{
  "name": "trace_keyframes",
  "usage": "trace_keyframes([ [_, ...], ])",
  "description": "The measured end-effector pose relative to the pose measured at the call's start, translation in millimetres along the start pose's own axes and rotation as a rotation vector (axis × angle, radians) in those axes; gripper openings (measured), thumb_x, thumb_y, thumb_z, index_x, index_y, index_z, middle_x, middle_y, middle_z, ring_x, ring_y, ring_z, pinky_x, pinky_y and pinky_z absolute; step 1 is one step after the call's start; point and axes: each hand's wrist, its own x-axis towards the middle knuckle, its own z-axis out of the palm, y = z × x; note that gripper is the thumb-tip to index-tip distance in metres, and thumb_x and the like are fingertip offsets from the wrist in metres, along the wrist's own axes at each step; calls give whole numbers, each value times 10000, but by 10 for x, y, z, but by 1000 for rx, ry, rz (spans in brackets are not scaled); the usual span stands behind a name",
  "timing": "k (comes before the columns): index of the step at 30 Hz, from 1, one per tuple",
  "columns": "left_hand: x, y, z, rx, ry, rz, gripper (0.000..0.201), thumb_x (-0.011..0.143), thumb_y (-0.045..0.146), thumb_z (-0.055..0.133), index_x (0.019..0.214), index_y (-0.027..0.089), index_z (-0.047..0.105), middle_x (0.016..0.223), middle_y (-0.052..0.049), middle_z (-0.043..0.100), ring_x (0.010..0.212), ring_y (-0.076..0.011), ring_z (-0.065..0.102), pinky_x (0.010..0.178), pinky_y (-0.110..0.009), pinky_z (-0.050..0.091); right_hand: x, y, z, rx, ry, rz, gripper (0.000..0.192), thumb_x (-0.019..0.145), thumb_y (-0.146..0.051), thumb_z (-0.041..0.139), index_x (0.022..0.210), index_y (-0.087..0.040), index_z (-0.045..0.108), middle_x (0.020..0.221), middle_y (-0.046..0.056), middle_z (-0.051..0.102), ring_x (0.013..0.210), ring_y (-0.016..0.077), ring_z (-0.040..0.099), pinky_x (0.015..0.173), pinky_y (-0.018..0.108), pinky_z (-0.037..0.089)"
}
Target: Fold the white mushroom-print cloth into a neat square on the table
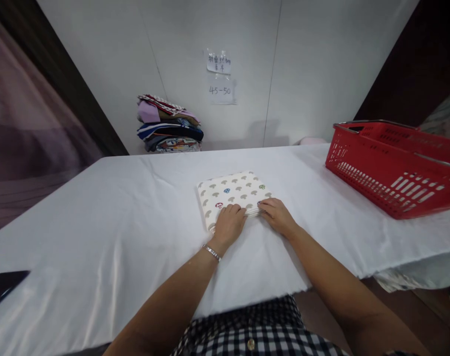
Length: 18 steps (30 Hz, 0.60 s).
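Observation:
A folded white cloth [240, 190] printed with grey mushrooms and a few coloured ones lies flat in the middle of the table. Along its near edge, the layers of the fold show. My left hand [229, 221], with a silver bracelet at the wrist, rests on the near left part of the cloth, its fingers curled over the edge. At the near right corner, my right hand [278, 214] pinches the layered edge between thumb and fingers. Both hands touch the cloth, and a short stretch of its edge shows between them.
White fabric [99, 222] covers the table. A red plastic basket [388, 173] stands at the right. Against the back wall sits a stack of folded cloths [170, 126], left of taped paper notes [222, 90]. A dark flat object [6, 286] lies at the left edge.

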Motion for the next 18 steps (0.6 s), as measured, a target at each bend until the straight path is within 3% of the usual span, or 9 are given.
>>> trace_keyframes([
  [18,11,-13,2,-61,-1,-46,173,910,262,462,1018,215,589,965,-54,585,894,-206,505,766,-349,391,19,-13,25,-24,30,7,232,880,-217,502,1062,-210,646,1038,91,654,967,227,570,873,420,426],
])
